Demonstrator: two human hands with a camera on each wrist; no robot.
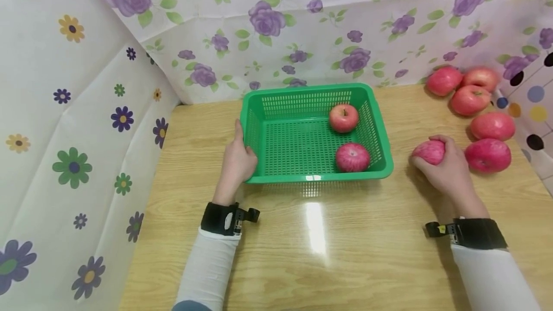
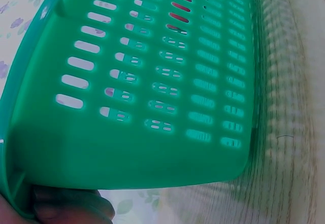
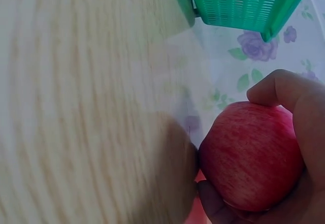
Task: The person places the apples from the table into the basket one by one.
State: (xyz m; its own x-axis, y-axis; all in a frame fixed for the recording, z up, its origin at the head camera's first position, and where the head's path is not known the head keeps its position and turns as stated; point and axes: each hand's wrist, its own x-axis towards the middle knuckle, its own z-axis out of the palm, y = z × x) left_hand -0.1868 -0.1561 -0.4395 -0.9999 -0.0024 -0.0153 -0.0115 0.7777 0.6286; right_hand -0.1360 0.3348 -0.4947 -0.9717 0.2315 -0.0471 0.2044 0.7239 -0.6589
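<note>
My left hand (image 1: 239, 158) grips the left rim of a green plastic basket (image 1: 317, 177), which stands on the table. In the left wrist view its fingers (image 2: 76, 204) curl under the rim, beside the slotted wall (image 2: 137, 155). Inside, at the basket's right side, lie two apples: a paler red one (image 1: 343, 118) and a dark pink one (image 1: 353, 157). To the right of the basket my right hand (image 1: 451, 169) holds a red apple (image 3: 251, 155), thumb and fingers around its sides. Whether this apple touches the table cannot be told.
Several more apples lie at the table's right: a group by the back cloth (image 1: 471, 100) and two nearer ones, including a dark pink apple (image 1: 488, 156) close to my right hand. A flowered cloth (image 1: 268, 37) hangs behind; another patterned cloth (image 1: 95, 133) stands at the left.
</note>
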